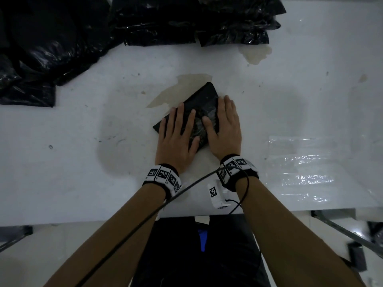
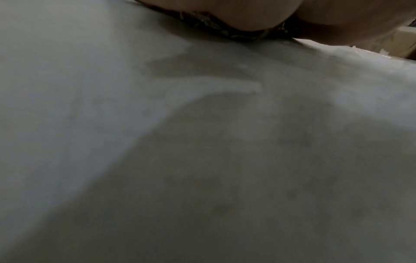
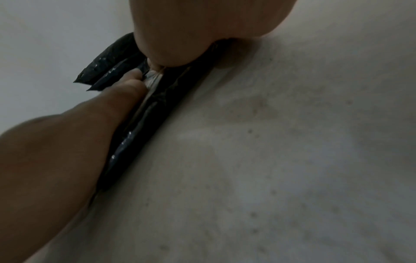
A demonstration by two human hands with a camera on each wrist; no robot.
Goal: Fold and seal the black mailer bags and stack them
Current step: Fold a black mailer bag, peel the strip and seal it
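Black mailer bag lies folded on the white table; we press it flat with left hand and right hand, fingers straight, gripping nothing.

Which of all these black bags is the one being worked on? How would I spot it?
On the white table, look to the middle near the front edge. The folded mailer bag lies alone there, flattened under the left hand and right hand, apart from the heaps at the back.
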